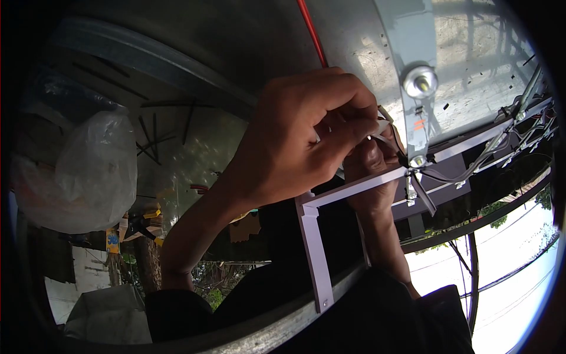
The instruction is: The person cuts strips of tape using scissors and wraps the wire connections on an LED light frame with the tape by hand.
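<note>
My left hand reaches in from the left, its fingers bent and its thumb and fingertips pinched on a thin pale strip. Close behind and below it is my right hand, partly hidden by the left; its thumb and fingers are closed around the same spot, where thin wires run. A white angled frame crosses in front of my right hand. Just right of both hands, dark wires gather at the frame's joint. The exact grip of my right hand is hidden.
A pale metal bar with a round fitting stands right of the hands. Wiring follows a rail to the right. Above is a red rod. A clear plastic bag is at left; a curved metal edge crosses below.
</note>
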### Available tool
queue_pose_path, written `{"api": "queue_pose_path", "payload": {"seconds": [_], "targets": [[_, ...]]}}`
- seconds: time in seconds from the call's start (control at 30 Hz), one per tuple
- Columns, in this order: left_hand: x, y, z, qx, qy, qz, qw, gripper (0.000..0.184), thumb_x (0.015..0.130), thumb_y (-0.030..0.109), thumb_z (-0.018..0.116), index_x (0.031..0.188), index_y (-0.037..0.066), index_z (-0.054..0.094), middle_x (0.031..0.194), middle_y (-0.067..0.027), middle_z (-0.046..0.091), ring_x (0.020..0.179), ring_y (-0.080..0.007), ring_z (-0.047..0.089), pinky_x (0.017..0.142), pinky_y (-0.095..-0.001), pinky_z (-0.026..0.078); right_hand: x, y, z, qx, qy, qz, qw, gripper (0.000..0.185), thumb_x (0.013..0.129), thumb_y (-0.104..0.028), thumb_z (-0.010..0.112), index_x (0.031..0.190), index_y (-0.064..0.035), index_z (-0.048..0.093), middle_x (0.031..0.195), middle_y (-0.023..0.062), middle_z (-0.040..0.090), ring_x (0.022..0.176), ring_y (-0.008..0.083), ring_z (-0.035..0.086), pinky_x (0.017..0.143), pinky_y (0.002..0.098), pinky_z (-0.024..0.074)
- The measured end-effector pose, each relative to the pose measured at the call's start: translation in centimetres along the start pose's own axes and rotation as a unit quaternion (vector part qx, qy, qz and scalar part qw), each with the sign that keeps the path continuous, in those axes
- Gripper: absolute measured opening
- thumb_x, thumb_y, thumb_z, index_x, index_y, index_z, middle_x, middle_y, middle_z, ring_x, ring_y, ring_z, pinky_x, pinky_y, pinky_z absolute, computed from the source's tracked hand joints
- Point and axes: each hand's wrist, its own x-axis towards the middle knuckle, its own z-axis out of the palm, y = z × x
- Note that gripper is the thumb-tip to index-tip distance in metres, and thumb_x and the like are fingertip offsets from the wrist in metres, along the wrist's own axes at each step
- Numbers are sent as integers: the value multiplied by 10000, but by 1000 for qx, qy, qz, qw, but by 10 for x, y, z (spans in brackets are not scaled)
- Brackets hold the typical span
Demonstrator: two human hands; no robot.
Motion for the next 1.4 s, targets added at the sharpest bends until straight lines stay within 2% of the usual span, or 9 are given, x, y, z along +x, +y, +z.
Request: {"api": "queue_pose_path", "payload": {"seconds": [0.2, 0.3, 0.4, 0.47, 0.57, 0.67, 0.8, 0.87, 1.4], "targets": [[-2, 1, 2, -2, 4, -22, 1000, 102, 800, -66, 671, 835, -15, 589, 736, -89, 612, 682, -159, 680, 587, -261, 538, -3, 1, -5, -8, 7, 4, 1000, 399, 963, -232, 574, 1246, 46, 525, 1238, 161, 575, 1186, 254, 535, 1043, 405, 388], [-2, 0, -1, 55, -10, -16, 998, 103, 804, -48, 676, 834, -12, 584, 733, -94, 606, 682, -180, 682, 576, -273, 530, -5, 5, -11, 112, -16, 8, 993, 323, 967, -200, 554, 1198, 26, 560, 1200, 141, 589, 1146, 235, 553, 997, 409, 434], [-4, -3, 0, 91, -13, -4, 996, 102, 812, -25, 682, 841, -6, 586, 737, -97, 606, 687, -202, 684, 558, -291, 517, -11, 0, -6, -34, 30, 3, 999, 290, 962, -184, 546, 1170, 16, 567, 1201, 138, 578, 1133, 236, 560, 944, 421, 477], [-5, -5, 0, 98, -9, 4, 995, 102, 818, -14, 684, 844, -1, 587, 742, -99, 609, 692, -212, 685, 548, -301, 510, -16, 9, -6, -235, 108, -30, 965, 435, 928, -280, 621, 1158, 65, 489, 1022, 190, 633, 883, 246, 678, 794, 382, 578], [-6, -6, -1, 51, -18, 1, 999, 120, 825, -49, 664, 943, -39, 643, 769, -104, 675, 710, -183, 698, 607, -272, 546, -9, -3, 2, -21, 142, 12, 990, 451, 931, -328, 606, 1125, 62, 486, 1000, 189, 644, 853, 259, 694, 775, 384, 587], [-10, -2, 1, 103, -12, 2, 995, 75, 867, 13, 647, 870, 5, 572, 769, -119, 640, 657, -244, 681, 530, -324, 509, -8, -5, 4, -43, 139, 18, 989, 437, 943, -318, 584, 1132, 63, 483, 986, 184, 655, 828, 261, 702, 756, 375, 592], [-13, -3, 1, 119, -1, -4, 993, 114, 872, 3, 624, 951, 19, 542, 733, -104, 637, 620, -252, 672, 506, -339, 505, -11, -4, 0, -71, 123, 32, 989, 383, 943, -264, 582, 1115, 67, 495, 995, 183, 646, 825, 256, 701, 760, 380, 595], [-12, -3, 0, 96, 19, -13, 995, 145, 865, -4, 624, 972, 27, 532, 721, -100, 635, 614, -251, 670, 499, -343, 502, -12, -5, -1, -96, 72, 20, 993, 297, 969, -186, 457, 1139, 43, 537, 1053, 85, 459, 983, 217, 542, 855, 400, 543], [-11, 2, -17, 211, -82, 54, 973, 251, 710, 24, 748, 942, 25, 652, 763, -71, 640, 635, -215, 665, 529, -313, 533, -1, -12, 13, -318, 90, -36, 943, 267, 874, 52, 526, 1131, 74, 599, 1136, 131, 525, 1022, 213, 610, 767, 316, 607]]}}
